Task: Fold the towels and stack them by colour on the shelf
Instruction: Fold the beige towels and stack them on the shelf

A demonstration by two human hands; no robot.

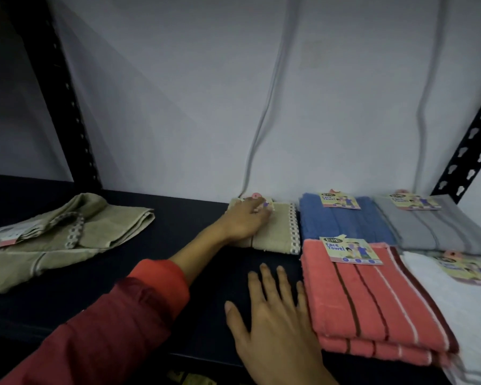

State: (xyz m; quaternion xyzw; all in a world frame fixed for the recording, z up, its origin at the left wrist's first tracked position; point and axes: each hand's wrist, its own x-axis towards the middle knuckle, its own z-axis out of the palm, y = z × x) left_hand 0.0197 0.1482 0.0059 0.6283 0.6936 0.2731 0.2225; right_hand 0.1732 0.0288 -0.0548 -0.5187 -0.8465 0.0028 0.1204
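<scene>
A folded beige towel [278,232] lies at the back of the dark shelf [178,218]. My left hand [245,218] rests flat on its left part, fingers straight, covering its paper tag. My right hand [275,309] lies flat on the bare shelf, fingers spread, just left of a stack of two folded coral striped towels [372,298]. A folded blue towel [345,223], a grey one [433,229] and a white one [461,301] sit to the right. A loosely folded beige towel [53,240] lies rumpled at the far left.
Black perforated shelf posts stand at the back left [67,107] and back right [472,145]. A pale wall [206,93] with two thin cables [261,120] closes the back. Bare shelf lies between the two beige towels.
</scene>
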